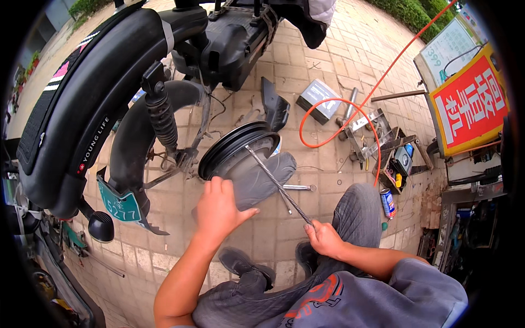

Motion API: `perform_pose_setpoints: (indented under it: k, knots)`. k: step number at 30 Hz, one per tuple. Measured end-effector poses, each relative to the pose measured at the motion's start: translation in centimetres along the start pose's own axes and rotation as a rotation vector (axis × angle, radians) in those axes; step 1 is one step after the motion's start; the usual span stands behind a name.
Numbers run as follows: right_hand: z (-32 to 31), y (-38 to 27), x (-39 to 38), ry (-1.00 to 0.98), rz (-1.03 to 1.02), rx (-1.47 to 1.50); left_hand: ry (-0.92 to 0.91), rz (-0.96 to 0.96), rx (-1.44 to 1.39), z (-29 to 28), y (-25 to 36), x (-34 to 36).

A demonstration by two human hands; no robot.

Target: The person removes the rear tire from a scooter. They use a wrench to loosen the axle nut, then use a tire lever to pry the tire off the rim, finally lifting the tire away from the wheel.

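A wheel with a black rim (235, 146) stands tilted on the paving in front of me, beside the scooter's rear. A worn grey-black tyre (268, 176) lies against the rim's near side; whether it is still partly on the rim I cannot tell. My left hand (217, 210) grips the tyre's near left part, fingers curled over it and thumb out to the side. My right hand (324, 238) is closed round the near end of a long metal tyre lever (276, 185), whose far tip reaches the rim. A spanner (298, 187) lies beneath the lever, beside the tyre.
The electric scooter (98, 109) fills the left, its rear shock absorber (161, 117) close to the wheel. An orange hose (317, 104) loops across the paving. A grey box (320, 100), an open toolbox (399, 164), a can (388, 203) and a yellow-edged sign (470, 101) stand to the right.
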State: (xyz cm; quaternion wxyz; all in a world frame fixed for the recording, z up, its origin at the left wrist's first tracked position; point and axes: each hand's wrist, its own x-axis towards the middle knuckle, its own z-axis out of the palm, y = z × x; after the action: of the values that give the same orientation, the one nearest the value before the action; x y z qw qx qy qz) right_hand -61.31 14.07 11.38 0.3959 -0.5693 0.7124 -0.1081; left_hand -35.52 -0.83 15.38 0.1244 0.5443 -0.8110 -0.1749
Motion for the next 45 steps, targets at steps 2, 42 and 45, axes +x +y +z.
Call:
perform_pose_setpoints:
  k: [2, 42, 45]
  knots:
    - [-4.3, -2.2, -0.4, -0.090, 0.061, -0.175, 0.028, 0.004, -0.002, 0.6, 0.2, 0.1]
    - [-3.2, -11.2, 26.6, -0.165, -0.728, -0.631, -0.116, 0.162, 0.017, 1.8, 2.7, -5.5]
    - [-1.0, -13.5, 23.3, -0.175, -0.916, -0.753, -0.115, 0.253, 0.143, 3.1, 3.8, -6.2]
